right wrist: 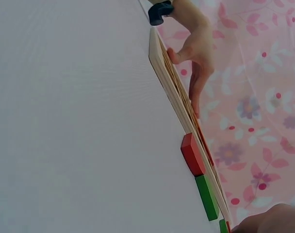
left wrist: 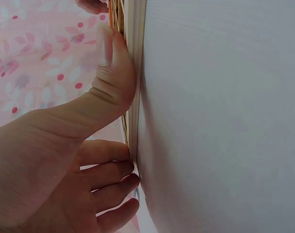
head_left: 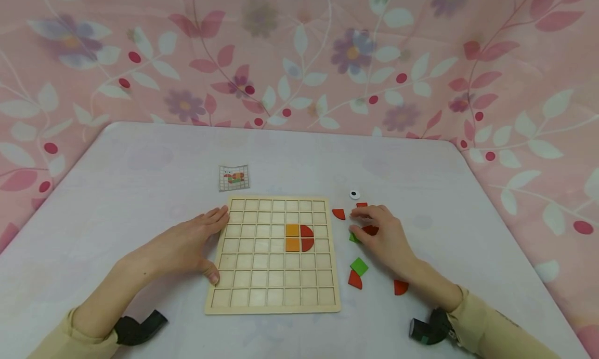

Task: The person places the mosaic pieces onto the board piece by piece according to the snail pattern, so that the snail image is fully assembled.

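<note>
A wooden grid board (head_left: 271, 292) holds two orange squares (head_left: 292, 230) and two red quarter-circles (head_left: 307, 244) right of its middle. My left hand (head_left: 184, 247) rests along the board's left edge, thumb near the lower corner and fingers stretched towards the upper one. To the board's right, my right hand (head_left: 387, 243) hovers low over loose pieces, thumb and index finger apart with a gap between the tips. Under it show a dark red piece (head_left: 371, 229) and part of a green piece (head_left: 353, 238); the palm side is hidden.
Right of the board lie a green square (head_left: 359, 266), red quarter-circles (head_left: 354, 280) and a white eye disc (head_left: 354, 194). Another red piece (head_left: 400, 287) is by the right forearm. A picture card (head_left: 234, 178) lies behind the board, on the white tabletop (head_left: 154, 156).
</note>
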`<state>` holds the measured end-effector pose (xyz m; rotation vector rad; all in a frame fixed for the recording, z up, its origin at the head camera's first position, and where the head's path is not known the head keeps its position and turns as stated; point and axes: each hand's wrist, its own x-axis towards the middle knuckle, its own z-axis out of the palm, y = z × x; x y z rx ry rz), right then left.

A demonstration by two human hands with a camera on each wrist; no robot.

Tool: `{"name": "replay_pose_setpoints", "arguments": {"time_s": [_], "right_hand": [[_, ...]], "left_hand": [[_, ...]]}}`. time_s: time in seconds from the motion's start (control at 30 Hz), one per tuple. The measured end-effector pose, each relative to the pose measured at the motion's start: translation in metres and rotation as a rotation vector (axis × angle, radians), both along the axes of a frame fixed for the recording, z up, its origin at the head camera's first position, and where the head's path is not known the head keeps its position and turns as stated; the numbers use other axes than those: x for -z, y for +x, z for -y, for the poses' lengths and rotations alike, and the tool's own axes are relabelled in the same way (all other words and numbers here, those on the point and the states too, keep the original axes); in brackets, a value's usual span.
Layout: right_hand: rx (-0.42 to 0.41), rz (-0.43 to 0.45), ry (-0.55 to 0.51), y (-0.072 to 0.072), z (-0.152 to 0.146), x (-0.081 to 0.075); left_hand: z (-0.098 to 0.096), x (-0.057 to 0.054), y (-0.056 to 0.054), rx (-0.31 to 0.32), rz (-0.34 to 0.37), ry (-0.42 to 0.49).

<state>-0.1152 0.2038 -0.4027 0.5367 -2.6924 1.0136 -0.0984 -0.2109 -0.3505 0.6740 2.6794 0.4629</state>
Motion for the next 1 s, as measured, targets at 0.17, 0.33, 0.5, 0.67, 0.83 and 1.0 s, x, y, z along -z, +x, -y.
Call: {"name": "replay_pose_setpoints", "arguments": {"time_s": [0.17, 0.33, 0.5, 0.67, 0.83, 1.0], "right_hand": [[0.002, 0.034, -0.005, -0.005, 0.003, -0.001], [-0.004, 0.042, 0.015, -0.013, 0.008, 0.0], [-0.015, 0.033, 0.017, -0.018, 0.012, 0.0], [-0.034, 0.022, 0.018, -0.019, 0.014, 0.0], [-0.056, 0.005, 0.015, -0.019, 0.018, 0.0], [-0.049, -0.011, 0.032, -0.019, 0.025, 0.0]], "left_hand": [[0.001, 0.0, 0.0, -0.001, 0.004, 0.003], [0.001, 0.001, 0.0, 0.005, 0.001, 0.001], [0.001, 0.003, 0.0, 0.006, 0.0, 0.0], [0.001, 0.003, 0.0, 0.008, -0.011, -0.007], [0.001, 0.002, 0.0, 0.007, -0.012, -0.009], [0.002, 0.002, 0.0, 0.003, -0.003, -0.006]]}}
